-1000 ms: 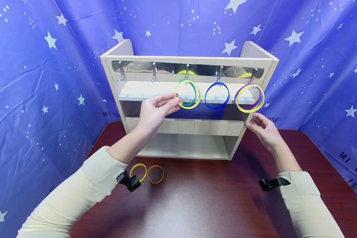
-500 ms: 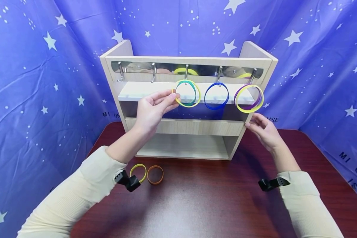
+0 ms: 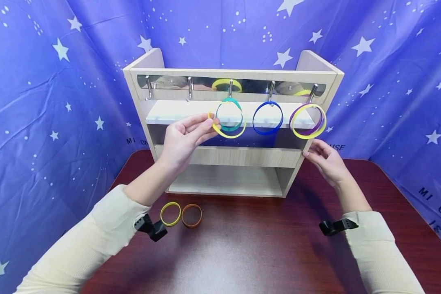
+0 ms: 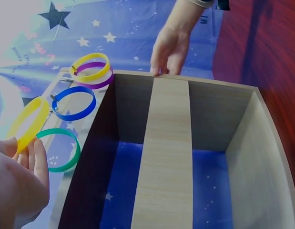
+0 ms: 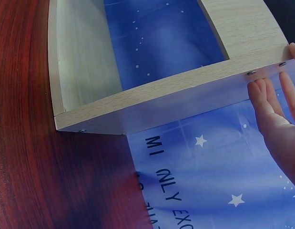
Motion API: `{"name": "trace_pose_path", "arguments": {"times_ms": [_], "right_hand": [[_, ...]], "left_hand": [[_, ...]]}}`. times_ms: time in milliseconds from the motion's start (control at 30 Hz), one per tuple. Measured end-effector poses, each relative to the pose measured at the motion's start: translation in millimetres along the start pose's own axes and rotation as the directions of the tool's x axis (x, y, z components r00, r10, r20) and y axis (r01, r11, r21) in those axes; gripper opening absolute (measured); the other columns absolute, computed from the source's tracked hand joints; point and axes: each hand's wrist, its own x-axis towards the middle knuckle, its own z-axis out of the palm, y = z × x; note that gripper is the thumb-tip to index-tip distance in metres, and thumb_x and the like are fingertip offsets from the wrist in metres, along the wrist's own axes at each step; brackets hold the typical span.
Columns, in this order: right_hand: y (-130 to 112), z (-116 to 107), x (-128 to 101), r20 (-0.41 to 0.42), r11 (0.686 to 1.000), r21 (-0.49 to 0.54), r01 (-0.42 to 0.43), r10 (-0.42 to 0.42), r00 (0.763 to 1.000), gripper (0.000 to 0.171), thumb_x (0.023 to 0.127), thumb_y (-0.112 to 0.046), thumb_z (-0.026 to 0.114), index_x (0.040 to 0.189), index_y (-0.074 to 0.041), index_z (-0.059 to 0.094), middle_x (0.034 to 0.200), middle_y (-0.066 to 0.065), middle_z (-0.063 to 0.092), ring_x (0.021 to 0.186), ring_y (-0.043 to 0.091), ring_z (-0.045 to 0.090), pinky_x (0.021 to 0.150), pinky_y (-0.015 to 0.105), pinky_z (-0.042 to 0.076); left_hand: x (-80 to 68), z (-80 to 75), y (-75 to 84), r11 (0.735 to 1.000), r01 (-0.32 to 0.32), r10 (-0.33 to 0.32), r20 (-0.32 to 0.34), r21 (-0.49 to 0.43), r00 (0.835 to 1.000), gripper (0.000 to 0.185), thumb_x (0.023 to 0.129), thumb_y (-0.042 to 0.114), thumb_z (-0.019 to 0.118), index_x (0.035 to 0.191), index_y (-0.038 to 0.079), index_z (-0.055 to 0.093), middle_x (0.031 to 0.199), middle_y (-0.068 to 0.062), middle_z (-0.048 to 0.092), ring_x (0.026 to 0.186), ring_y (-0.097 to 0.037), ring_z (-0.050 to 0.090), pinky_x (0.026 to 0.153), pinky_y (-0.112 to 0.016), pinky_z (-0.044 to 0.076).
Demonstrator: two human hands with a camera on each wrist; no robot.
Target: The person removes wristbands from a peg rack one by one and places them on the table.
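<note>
My left hand (image 3: 214,121) pinches a yellow ring (image 3: 229,136) by its left edge, tilted in front of the middle hook (image 3: 230,86) of a wooden shelf rack (image 3: 228,157). A green ring (image 3: 235,103) hangs on that hook behind it. In the left wrist view the yellow ring (image 4: 28,124) sits at my fingertips (image 4: 38,151), beside the green ring (image 4: 59,150). My right hand (image 3: 310,149) touches the rack's right side edge with straight fingers (image 5: 261,98). A blue ring (image 3: 267,133) hangs on the hook to the right, and a yellow ring (image 3: 308,137) with a purple one (image 3: 292,116) on the last.
A yellow ring (image 3: 170,214) and an orange ring (image 3: 192,215) lie on the dark red table (image 3: 242,245) in front of the rack's left end. Two bare hooks (image 3: 149,87) stand at the rack's left. Blue starry cloth (image 3: 59,102) surrounds the table.
My left hand has drawn the yellow ring left and down, away from the green ring that stays on the middle hook. The right hand has not moved.
</note>
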Motion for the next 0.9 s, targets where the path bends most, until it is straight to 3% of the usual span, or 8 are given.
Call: {"name": "trace_pose_path", "arguments": {"times_ms": [267,667,900], "right_hand": [[-1,0,1,-0.011,0.999,-0.030,-0.017,0.016,1.000,0.034,0.091,0.011,0.052,0.111,-0.015,0.061,0.103,-0.005,0.063,0.093,0.003,0.062,0.086,0.011,0.055],[-3,1,2,-0.007,1.000,-0.024,-0.016,0.016,1.000,0.034,0.091,0.012,0.052,0.112,-0.014,0.061,0.103,-0.004,0.063,0.094,0.003,0.062,0.087,0.012,0.055],[-2,1,1,-0.006,0.999,-0.026,-0.021,0.020,1.000,0.034,0.091,0.011,0.052,0.112,-0.014,0.061,0.103,-0.005,0.063,0.094,0.003,0.061,0.087,0.012,0.055]], "left_hand": [[-6.6,-11.2,-3.4,0.999,0.048,-0.049,0.015,0.016,0.999,0.035,0.092,-0.001,0.058,0.123,-0.016,0.053,0.087,0.003,0.075,0.087,-0.009,0.073,0.085,-0.027,0.060],[-14.3,-27.0,-12.3,0.984,0.158,-0.155,-0.041,0.086,0.987,0.035,0.092,0.002,0.060,0.124,-0.013,0.054,0.087,0.002,0.075,0.086,-0.008,0.073,0.085,-0.025,0.060],[-18.5,-35.3,-19.7,0.974,0.197,-0.192,-0.055,0.112,0.980,0.035,0.092,0.004,0.062,0.123,-0.011,0.055,0.105,-0.016,0.073,0.090,-0.010,0.073,0.087,-0.027,0.060]]}}
